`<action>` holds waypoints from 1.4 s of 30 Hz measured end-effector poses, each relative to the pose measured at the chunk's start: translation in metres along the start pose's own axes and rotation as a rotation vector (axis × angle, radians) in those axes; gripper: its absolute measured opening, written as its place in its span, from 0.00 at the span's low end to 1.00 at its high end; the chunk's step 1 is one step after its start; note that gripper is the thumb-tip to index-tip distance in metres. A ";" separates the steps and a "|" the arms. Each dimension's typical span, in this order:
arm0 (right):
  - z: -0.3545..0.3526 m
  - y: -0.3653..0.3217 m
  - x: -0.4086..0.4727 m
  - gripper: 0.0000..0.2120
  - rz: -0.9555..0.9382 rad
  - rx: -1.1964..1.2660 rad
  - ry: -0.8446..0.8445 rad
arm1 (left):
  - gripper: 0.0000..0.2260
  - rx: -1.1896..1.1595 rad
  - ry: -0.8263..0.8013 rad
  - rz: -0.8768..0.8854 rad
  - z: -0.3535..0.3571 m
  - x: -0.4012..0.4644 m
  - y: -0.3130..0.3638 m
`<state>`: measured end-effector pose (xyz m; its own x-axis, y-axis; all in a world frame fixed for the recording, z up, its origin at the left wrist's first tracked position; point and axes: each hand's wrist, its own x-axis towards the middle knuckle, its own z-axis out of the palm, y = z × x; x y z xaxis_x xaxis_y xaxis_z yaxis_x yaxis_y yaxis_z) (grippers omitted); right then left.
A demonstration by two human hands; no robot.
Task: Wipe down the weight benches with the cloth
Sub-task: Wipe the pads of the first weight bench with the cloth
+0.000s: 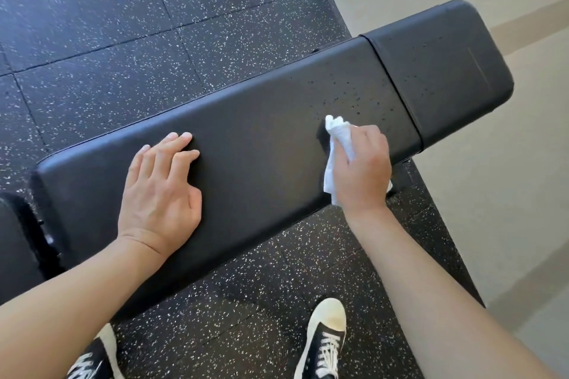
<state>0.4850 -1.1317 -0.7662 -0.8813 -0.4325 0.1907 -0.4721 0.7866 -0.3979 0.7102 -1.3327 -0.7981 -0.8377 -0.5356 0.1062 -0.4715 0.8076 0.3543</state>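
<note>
presently the right hand (360, 163) grips the cloth (337, 144) on the bench (261, 144); the left hand (160, 191) rests flat, bracing. droplets (354, 95) remain beyond the cloth, so overlapping, firm strokes toward the far pad (440, 71) are advised.

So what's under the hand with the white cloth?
The right hand grips a crumpled white cloth against the black bench pad. Cloth sticks out past the fingers and below the palm. The pad beneath is covered, so any droplets there can't be seen.

Bench pad (261, 138) smooth matt vinyl; cloth (340, 132) crumpled white fabric.
</note>
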 end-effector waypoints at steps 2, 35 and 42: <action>0.013 -0.032 -0.011 0.03 -0.034 0.027 0.025 | 0.20 0.001 -0.005 0.001 -0.001 0.000 0.001; 0.002 -0.002 0.051 0.08 -0.144 -0.008 -0.106 | 0.16 0.155 -0.201 -0.071 -0.021 0.044 0.025; 0.002 -0.022 -0.027 0.03 -0.247 0.104 -0.143 | 0.22 0.035 -0.160 0.047 0.010 0.098 0.065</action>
<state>0.5190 -1.1383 -0.7643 -0.7247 -0.6682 0.1680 -0.6603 0.6039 -0.4464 0.5942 -1.3302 -0.7733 -0.8909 -0.4533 -0.0288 -0.4379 0.8404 0.3193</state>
